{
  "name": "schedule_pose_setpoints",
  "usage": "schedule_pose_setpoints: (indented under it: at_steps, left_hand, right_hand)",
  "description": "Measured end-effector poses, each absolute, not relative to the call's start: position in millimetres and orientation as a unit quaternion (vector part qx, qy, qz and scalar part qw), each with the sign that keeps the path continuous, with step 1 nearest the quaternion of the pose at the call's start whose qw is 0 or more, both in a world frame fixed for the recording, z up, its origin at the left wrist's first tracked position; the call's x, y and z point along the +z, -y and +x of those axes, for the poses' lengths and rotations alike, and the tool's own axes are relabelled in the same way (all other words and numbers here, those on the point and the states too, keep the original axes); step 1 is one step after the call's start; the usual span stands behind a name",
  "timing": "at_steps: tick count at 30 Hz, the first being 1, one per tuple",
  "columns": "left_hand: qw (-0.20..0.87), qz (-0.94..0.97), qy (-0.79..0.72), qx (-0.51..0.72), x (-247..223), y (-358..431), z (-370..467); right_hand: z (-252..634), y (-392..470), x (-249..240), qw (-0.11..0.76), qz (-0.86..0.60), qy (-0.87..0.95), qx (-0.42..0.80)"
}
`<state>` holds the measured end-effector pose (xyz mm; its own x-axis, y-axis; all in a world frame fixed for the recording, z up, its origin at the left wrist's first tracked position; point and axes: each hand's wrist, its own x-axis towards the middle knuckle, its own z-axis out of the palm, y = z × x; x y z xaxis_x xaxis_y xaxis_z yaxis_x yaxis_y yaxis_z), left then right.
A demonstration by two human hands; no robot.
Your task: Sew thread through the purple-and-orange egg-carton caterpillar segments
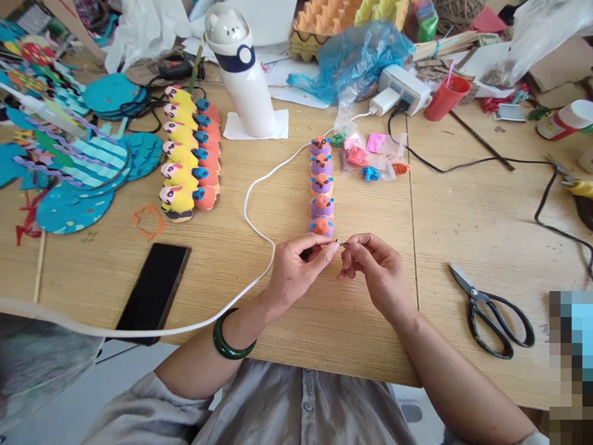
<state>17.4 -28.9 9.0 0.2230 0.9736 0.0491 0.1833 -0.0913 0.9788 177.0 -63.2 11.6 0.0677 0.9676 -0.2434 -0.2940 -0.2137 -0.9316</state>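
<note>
My left hand (299,266) and my right hand (380,269) meet near the table's front, fingertips pinched on a tiny dark strand, perhaps clay (343,244), stretched between them. Something black shows under my left fingers, mostly hidden. Just beyond my hands lies a row of purple egg-carton cups (321,185) with orange faces and blue ears. The farther cups carry dark facial marks; on the nearest one I see none. Small bags of coloured clay (356,154), pink, blue, green and orange, lie to the right of the row's far end.
Black-handled scissors (482,309) lie right; a phone (155,290) lies left. A white cable (248,204) curves past my left arm to a power strip (405,86). Yellow and orange painted carton rows (178,154), a white bottle (248,80) and a red cup (447,99) stand farther back.
</note>
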Motion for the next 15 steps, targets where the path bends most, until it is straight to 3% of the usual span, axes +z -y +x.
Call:
schedule_pose_setpoints:
  at_steps: [15]
  left_hand:
    - [0.513, 0.603, -0.470, 0.390, 9.7, 28.8, 17.6]
  right_hand:
    - [173.6, 64.2, 11.0, 0.560, -0.509, 0.396, 0.521]
